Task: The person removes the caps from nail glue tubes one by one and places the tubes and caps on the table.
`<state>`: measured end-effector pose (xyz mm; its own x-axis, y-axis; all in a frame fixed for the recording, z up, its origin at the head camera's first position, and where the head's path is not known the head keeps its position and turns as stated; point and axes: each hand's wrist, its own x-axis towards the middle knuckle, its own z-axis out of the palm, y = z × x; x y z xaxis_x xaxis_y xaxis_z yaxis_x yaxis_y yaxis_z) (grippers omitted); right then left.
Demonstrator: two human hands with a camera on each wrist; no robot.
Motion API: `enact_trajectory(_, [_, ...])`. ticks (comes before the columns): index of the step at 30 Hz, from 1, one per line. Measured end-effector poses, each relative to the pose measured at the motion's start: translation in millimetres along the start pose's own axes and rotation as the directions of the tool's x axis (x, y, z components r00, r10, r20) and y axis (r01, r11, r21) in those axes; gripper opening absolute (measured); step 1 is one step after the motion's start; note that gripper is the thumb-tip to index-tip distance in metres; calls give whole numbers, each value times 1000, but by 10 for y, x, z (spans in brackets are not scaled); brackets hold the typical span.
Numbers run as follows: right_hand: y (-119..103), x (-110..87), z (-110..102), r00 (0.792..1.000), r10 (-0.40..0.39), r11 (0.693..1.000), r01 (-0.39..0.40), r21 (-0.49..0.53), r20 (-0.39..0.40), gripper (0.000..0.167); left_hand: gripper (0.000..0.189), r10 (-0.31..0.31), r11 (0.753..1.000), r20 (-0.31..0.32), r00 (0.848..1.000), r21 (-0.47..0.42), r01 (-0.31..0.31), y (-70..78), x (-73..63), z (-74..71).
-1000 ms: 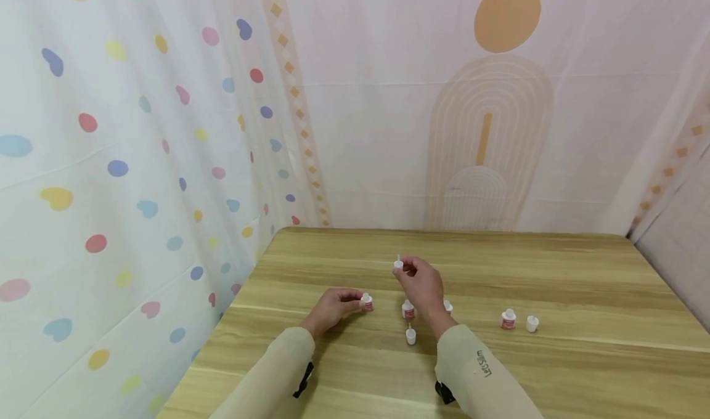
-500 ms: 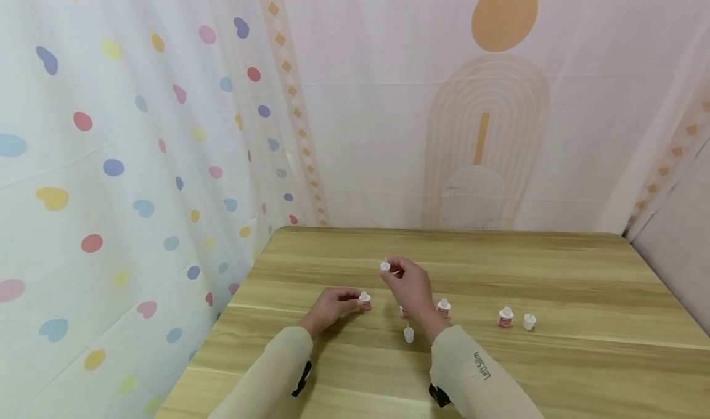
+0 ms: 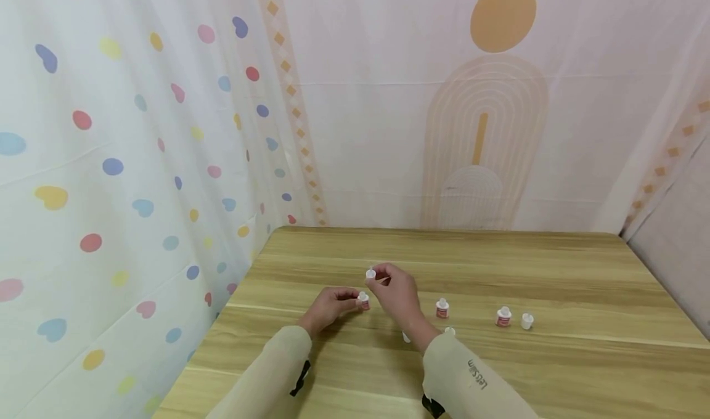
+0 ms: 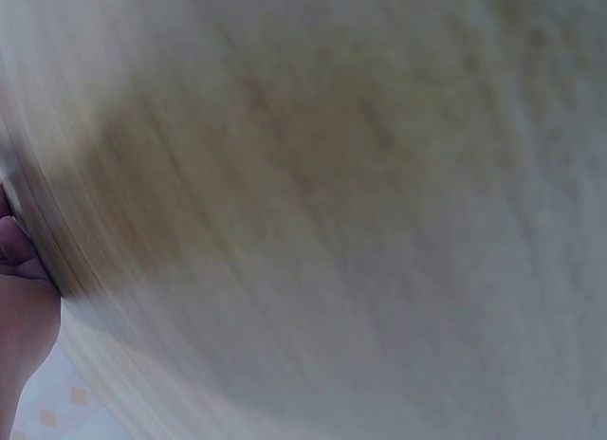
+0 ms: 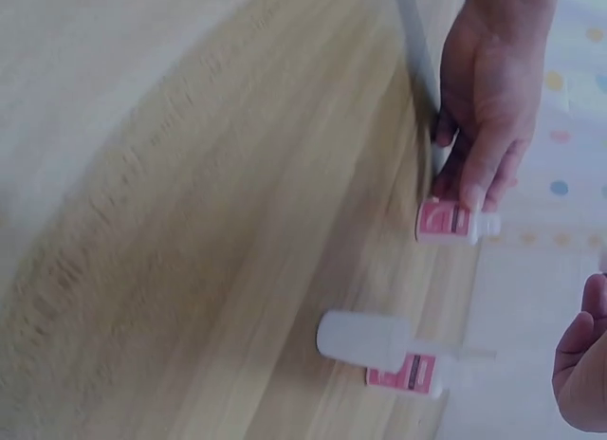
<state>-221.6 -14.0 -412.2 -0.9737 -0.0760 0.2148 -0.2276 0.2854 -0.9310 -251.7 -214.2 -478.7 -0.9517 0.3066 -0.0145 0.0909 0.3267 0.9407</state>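
Note:
My left hand grips a small white bottle with a pink label between thumb and fingers, upright and low at the table. In the right wrist view the same left hand pinches that bottle by its shoulder; no cap covers its neck. Just above and right of it, my right hand pinches a white cap with a thin stem pointing up. The right wrist view catches only part of my right hand at its edge, its fingertips out of frame.
Uncapped pink-labelled bottles stand to the right on the wood-grain table. White caps sit nearby, the latter two partly covered by my right arm. Patterned curtains hang behind and left.
My right hand has moved left and a little lower with the cap, nearer the left hand's bottle. The left hand keeps its hold in nearly the same place.

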Motion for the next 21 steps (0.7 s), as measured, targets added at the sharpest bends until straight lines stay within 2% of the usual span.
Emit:
enact_trajectory(7, [-12, -85, 100, 1000, -12, 999, 13, 30, -24, 17, 19, -34, 999, -22, 999, 14, 35, -6, 15, 0])
enact_trajectory(14, [-29, -185, 197, 999, 3, 1000, -2, 25, -44, 18, 20, -3, 994, -81, 997, 108, 12, -32, 24, -1])
enact_trajectory(21, [19, -270, 292, 995, 33, 999, -35, -22, -89, 15, 20, 12, 994, -103, 995, 105, -1, -27, 19, 12])
